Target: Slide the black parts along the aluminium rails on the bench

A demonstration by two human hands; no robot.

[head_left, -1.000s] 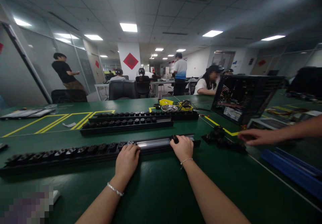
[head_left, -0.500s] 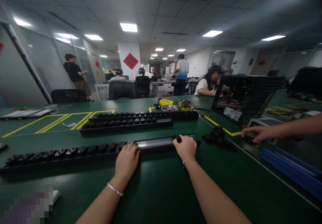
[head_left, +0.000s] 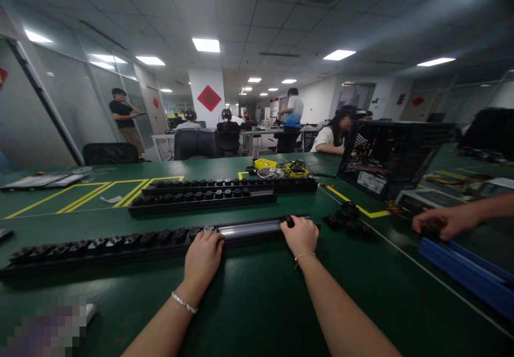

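A long black rail (head_left: 160, 249) lies across the green table in front of me. Its left part carries a row of small black parts (head_left: 130, 240), and a shiny bare metal strip (head_left: 251, 230) shows between my hands. With fingers curled over the rail's near edge, my left hand (head_left: 204, 256) grips it beside the last part of the row. Toward the rail's right end, my right hand (head_left: 301, 235) pinches a small black part (head_left: 289, 220) on the strip. My fingers hide most of that part.
Two more loaded black rails (head_left: 203, 203) lie behind. A pile of black parts (head_left: 348, 220) sits to the right, near an open computer case (head_left: 391, 156). A co-worker's hand (head_left: 453, 222) holds a dark piece above a blue rail (head_left: 461, 271). Yellow trays (head_left: 265, 163) stand farther back.
My right hand has shifted slightly right along the rail with the small black part. My left hand stays put. The co-worker's hand has moved right, over the blue rail's end.
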